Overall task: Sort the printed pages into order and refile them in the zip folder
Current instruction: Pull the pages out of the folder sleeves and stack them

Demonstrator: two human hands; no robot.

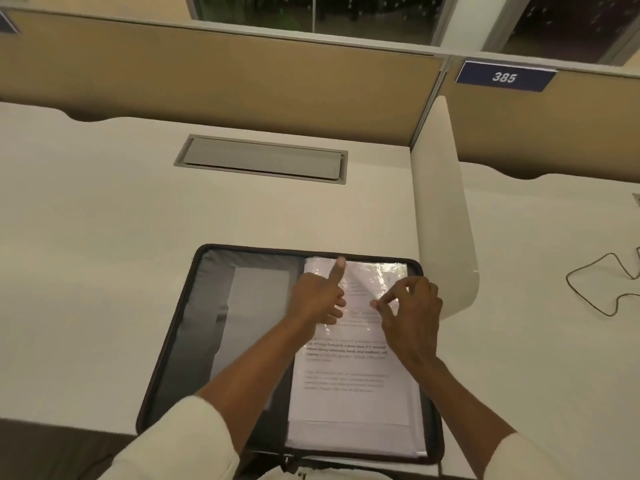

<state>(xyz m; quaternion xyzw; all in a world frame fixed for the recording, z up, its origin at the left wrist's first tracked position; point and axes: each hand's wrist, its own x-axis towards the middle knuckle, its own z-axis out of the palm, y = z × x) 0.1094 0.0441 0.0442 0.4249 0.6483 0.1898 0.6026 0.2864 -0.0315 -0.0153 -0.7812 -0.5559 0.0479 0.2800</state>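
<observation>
A dark zip folder lies open flat on the white desk, its grey lining showing on the left half. Printed pages in clear plastic sleeves fill its right half. My left hand rests at the upper left of the pages, its index finger stretched up toward the sleeve's top edge and the other fingers loosely bent. My right hand hovers over the upper right of the pages, thumb and index finger pinched together at the glossy plastic sleeve.
A grey cable hatch is set into the desk behind the folder. A white rounded divider stands just right of the folder. A tan partition runs along the back. A thin black cable lies on the neighbouring desk.
</observation>
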